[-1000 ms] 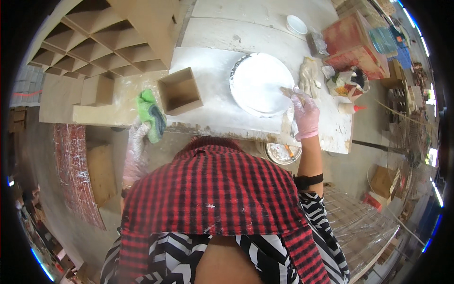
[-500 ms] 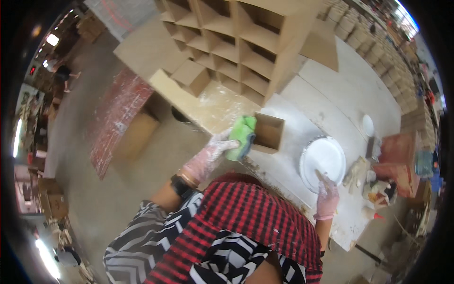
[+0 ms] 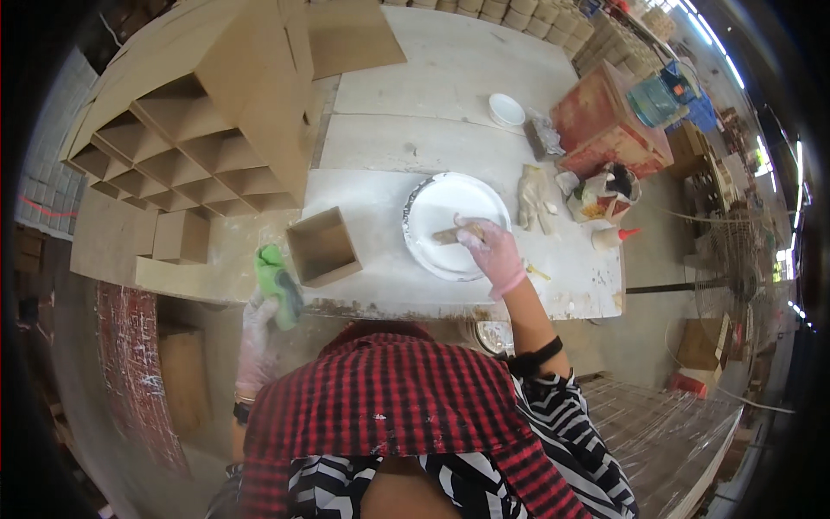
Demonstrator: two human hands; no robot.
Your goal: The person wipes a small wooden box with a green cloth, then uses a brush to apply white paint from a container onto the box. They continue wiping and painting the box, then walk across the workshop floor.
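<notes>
A white-topped table (image 3: 389,143) spreads across the scene, its near edge chipped and stained. Far left on it stands a big cardboard carton (image 3: 246,95), one side a grid of open compartments. At the far right sits a worn red box (image 3: 605,117). Toward the near side, roughly in the middle, is a round white tub (image 3: 408,232) — dark smears mark its left rim, and its inside is all white. Left of the tub, well apart from it, a small open cardboard box (image 3: 323,246) lies near the table's edge. Pale gloves (image 3: 537,201) rest to the tub's right.

The right hand (image 3: 493,251), in a thin, pinkish glove, reaches over the tub, thumb and fingers pinching a flat tan tool (image 3: 447,236); whether its tip touches the white below, I cannot tell. The left hand (image 3: 262,313), gloved and whitened, is at the near edge, left of the small box — its fingers are closed around a green cloth (image 3: 274,272) with a dark grey patch. Farther right lies a red-tipped bottle (image 3: 607,238).
</notes>
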